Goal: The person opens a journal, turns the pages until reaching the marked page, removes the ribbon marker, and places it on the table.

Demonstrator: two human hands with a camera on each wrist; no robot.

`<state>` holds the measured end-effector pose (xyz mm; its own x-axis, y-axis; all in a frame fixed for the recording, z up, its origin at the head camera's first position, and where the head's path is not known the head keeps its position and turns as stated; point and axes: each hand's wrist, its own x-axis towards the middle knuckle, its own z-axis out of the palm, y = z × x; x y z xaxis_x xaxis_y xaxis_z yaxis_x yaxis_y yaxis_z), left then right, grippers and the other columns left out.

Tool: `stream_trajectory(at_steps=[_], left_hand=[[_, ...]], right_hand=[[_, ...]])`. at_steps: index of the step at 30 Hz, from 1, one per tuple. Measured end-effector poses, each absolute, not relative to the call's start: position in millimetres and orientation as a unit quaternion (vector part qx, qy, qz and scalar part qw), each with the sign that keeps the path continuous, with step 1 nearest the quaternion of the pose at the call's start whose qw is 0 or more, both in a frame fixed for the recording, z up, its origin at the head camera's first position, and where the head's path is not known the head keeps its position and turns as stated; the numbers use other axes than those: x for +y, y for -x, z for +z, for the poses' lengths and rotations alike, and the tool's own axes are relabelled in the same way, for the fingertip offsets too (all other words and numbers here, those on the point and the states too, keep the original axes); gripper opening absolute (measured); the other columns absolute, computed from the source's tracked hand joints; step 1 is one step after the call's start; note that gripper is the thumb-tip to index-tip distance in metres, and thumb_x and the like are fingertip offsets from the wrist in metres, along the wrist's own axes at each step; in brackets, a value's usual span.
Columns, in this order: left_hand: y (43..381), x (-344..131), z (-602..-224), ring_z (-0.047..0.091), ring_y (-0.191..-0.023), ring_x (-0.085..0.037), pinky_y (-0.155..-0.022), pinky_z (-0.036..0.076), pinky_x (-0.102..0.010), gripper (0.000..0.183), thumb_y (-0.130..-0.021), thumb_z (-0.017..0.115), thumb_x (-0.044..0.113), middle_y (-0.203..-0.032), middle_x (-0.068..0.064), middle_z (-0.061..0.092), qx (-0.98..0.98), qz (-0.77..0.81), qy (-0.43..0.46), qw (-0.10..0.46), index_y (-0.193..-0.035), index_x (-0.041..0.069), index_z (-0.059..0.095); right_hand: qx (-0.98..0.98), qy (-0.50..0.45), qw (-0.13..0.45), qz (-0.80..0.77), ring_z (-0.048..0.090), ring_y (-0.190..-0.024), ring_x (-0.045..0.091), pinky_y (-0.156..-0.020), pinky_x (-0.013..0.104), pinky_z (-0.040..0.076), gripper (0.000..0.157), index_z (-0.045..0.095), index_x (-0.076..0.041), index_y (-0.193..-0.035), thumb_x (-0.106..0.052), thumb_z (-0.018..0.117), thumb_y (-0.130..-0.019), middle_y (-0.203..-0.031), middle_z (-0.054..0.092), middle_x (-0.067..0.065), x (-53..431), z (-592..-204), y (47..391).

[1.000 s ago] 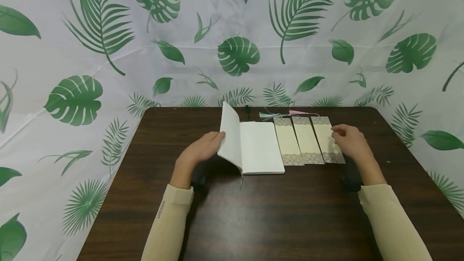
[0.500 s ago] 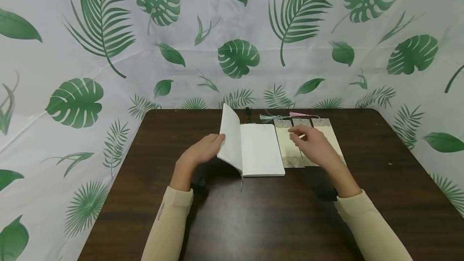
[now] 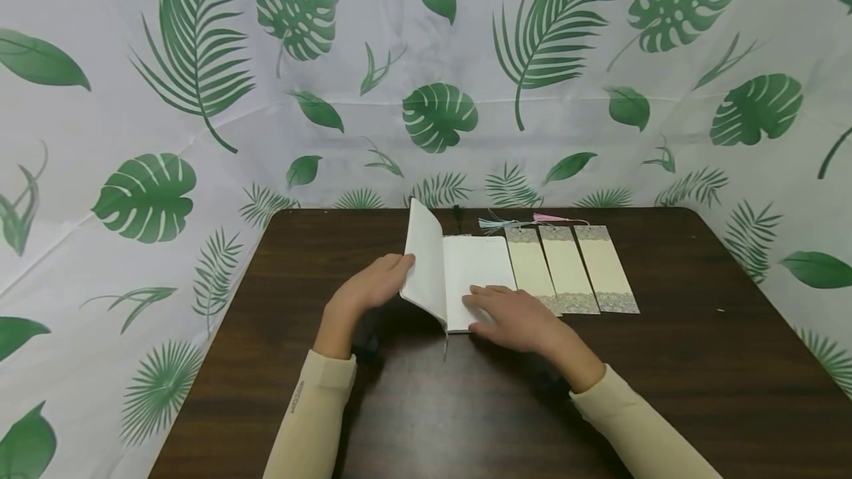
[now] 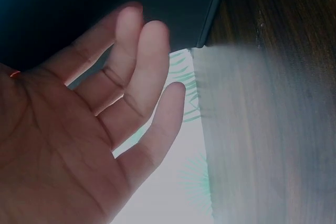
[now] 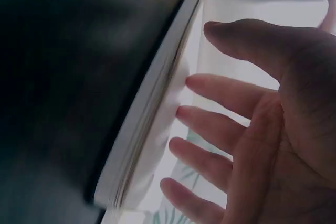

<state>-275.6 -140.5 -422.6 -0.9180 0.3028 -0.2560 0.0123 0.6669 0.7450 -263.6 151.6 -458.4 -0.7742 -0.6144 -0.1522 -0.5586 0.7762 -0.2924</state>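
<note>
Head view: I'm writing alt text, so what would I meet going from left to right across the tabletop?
Left hand → the open notebook's raised side → its flat white page → left bookmark → middle bookmark → right bookmark.

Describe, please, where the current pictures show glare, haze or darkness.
Head view: soft glare on the near middle of the table; left wrist: pale haze over the table, the notebook cover very dark; right wrist: the right hand backlit and dim, the picture's left side nearly black.
</note>
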Motion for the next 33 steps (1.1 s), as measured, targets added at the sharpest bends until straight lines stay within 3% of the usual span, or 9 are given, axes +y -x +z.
stream_trajectory(at_steps=[4,10,15,21,28,33], left_hand=[[275,-140,-423,0.049,-0.148,-0.034,-0.126,0.036,-0.055,0.066,-0.115,0.024,0.048,-0.156,-0.018,0.054,0.897,0.394,-0.087,0.179,-0.154,0.002,0.053],[275,-141,-424,0.049,-0.145,-0.033,-0.125,0.037,-0.054,0.066,-0.115,0.024,0.048,-0.152,-0.017,0.055,0.899,0.390,-0.087,0.179,-0.151,0.002,0.054],[275,-140,-423,0.047,-0.150,-0.034,-0.126,0.035,-0.055,0.067,-0.115,0.024,0.049,-0.157,-0.017,0.052,0.898,0.392,-0.080,0.182,-0.156,0.002,0.051],[275,-140,-423,0.052,-0.142,-0.034,-0.122,0.039,-0.054,0.065,-0.115,0.025,0.048,-0.147,-0.017,0.058,0.893,0.401,-0.083,0.184,-0.147,0.003,0.057],[276,-141,-424,0.035,-0.161,-0.036,-0.131,0.028,-0.055,0.070,-0.115,0.025,0.049,-0.171,-0.018,0.040,0.889,0.404,-0.080,0.198,-0.164,0.002,0.040],[276,-142,-421,0.031,-0.162,-0.036,-0.131,0.026,-0.055,0.071,-0.115,0.025,0.050,-0.173,-0.018,0.036,0.890,0.401,-0.075,0.201,-0.166,0.003,0.037]], right_hand=[[0.924,0.339,0.130,-0.122,0.048,-0.153,0.037,-0.117,0.065,0.043,0.055,0.058,-0.014,-0.156,-0.038,0.067,-0.107,-0.166,0.050,0.011,135,-462,260],[0.918,0.367,0.102,-0.112,0.055,-0.147,0.035,-0.106,0.063,0.051,0.050,0.062,-0.014,-0.147,-0.040,0.070,-0.105,-0.163,0.054,0.011,120,-464,256],[0.930,0.340,0.115,-0.082,0.050,-0.152,0.032,-0.109,0.065,0.049,0.059,0.057,-0.020,-0.156,-0.044,0.070,-0.104,-0.167,0.049,0.005,123,-463,256],[0.933,0.314,0.157,-0.075,0.044,-0.157,0.034,-0.114,0.070,0.043,0.066,0.050,-0.020,-0.162,-0.045,0.070,-0.104,-0.171,0.044,0.005,131,-458,258],[0.939,0.289,0.177,-0.060,0.046,-0.155,0.033,-0.115,0.069,0.042,0.072,0.050,-0.017,-0.162,-0.048,0.072,-0.100,-0.171,0.044,0.007,143,-446,262],[0.943,0.282,0.175,-0.036,0.058,-0.144,0.033,-0.101,0.063,0.053,0.072,0.057,-0.014,-0.156,-0.047,0.078,-0.097,-0.165,0.052,0.009,147,-437,264]])
